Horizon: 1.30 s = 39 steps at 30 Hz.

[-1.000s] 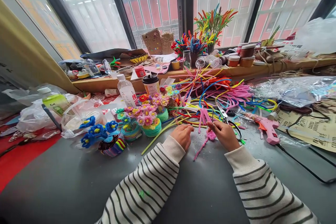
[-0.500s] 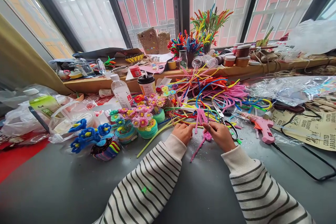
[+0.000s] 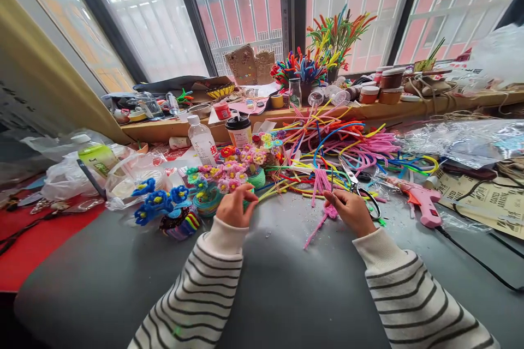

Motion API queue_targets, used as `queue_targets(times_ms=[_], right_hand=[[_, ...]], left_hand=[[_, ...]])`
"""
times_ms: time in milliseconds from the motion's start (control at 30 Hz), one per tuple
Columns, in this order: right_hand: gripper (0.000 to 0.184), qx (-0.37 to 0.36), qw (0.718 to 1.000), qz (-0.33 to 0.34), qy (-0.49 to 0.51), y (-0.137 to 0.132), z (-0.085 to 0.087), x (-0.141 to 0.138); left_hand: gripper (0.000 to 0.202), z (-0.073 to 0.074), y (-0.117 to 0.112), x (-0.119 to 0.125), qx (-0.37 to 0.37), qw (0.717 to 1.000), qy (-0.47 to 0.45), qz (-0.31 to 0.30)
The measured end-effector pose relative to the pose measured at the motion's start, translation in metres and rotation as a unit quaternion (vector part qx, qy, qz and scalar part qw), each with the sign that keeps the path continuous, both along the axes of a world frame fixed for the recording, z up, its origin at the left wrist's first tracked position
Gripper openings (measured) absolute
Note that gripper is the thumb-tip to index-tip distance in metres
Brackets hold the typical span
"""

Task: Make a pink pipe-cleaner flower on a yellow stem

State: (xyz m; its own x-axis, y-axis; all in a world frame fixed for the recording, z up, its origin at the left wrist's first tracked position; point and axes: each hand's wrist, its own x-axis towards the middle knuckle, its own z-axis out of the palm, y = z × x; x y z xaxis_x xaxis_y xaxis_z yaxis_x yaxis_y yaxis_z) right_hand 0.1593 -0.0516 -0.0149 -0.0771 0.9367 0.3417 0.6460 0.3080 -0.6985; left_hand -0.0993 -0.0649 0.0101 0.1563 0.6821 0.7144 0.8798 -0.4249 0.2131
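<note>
My right hand (image 3: 351, 209) is closed on a pink pipe-cleaner piece (image 3: 323, 218) whose stem trails down onto the grey table (image 3: 286, 283). My left hand (image 3: 236, 205) has its fingers curled at the green yarn pot of pink pipe-cleaner flowers (image 3: 229, 177), pinching the end of a yellow-green pipe cleaner (image 3: 270, 191). Both arms wear striped sleeves.
A heap of coloured pipe cleaners (image 3: 339, 142) lies behind the hands, with scissors (image 3: 360, 188) and a pink glue gun (image 3: 417, 196) to the right. Blue flower pots (image 3: 164, 207), a bottle (image 3: 202, 139), a cup (image 3: 239, 128) and plastic bags (image 3: 82, 169) stand left. The windowsill (image 3: 286, 112) is crowded.
My left hand has left the pink piece and moved left to the flower pot and the yellow-green stem. My right hand has stayed in place with the pink piece.
</note>
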Motion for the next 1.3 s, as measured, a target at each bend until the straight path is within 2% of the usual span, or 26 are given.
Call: queue_targets(times_ms=[100, 167, 367, 533, 833, 933, 1033, 1100, 1200, 1267, 1300], right_hand=[[0.05, -0.003, 1.0, 0.005, 0.001, -0.001, 0.001, -0.001], [0.05, -0.003, 1.0, 0.005, 0.001, -0.002, 0.0, -0.001], [0.05, -0.008, 1.0, 0.008, 0.0, 0.0, -0.003, 0.002], [0.049, -0.013, 1.0, 0.001, -0.01, -0.001, -0.002, 0.001], [0.051, -0.019, 1.0, 0.007, 0.0, -0.001, -0.002, 0.0], [0.052, -0.028, 1.0, -0.006, 0.009, 0.0, -0.002, 0.002], [0.053, -0.035, 0.999, -0.02, 0.024, 0.001, -0.002, 0.003], [0.053, -0.036, 0.998, -0.029, 0.034, 0.001, -0.002, 0.003], [0.053, -0.034, 0.997, -0.048, 0.042, 0.001, -0.001, 0.003], [0.053, -0.031, 0.997, -0.06, 0.046, 0.001, 0.0, 0.005], [0.054, -0.03, 0.996, -0.065, 0.047, 0.001, 0.0, 0.006]], left_hand=[[0.031, 0.002, -0.011, -0.03, 0.049, 0.99, -0.094, 0.087], [0.031, 0.0, -0.012, -0.04, 0.062, 0.981, -0.124, 0.134], [0.03, -0.01, 0.003, -0.044, 0.113, 0.968, -0.085, 0.207], [0.034, -0.014, 0.006, -0.041, 0.084, 0.967, -0.133, 0.202], [0.034, -0.007, 0.003, -0.033, 0.041, 0.962, -0.179, 0.202], [0.03, -0.001, -0.005, -0.035, 0.049, 0.962, -0.182, 0.199], [0.025, 0.008, -0.024, -0.034, 0.07, 0.961, -0.174, 0.204], [0.022, 0.014, -0.038, -0.025, 0.08, 0.968, -0.172, 0.166], [0.018, 0.016, -0.051, 0.009, 0.065, 0.991, -0.112, 0.043], [0.013, 0.013, -0.05, 0.04, -0.023, 0.998, -0.013, -0.056], [0.015, 0.011, -0.047, 0.057, -0.085, 0.991, 0.044, -0.094]])
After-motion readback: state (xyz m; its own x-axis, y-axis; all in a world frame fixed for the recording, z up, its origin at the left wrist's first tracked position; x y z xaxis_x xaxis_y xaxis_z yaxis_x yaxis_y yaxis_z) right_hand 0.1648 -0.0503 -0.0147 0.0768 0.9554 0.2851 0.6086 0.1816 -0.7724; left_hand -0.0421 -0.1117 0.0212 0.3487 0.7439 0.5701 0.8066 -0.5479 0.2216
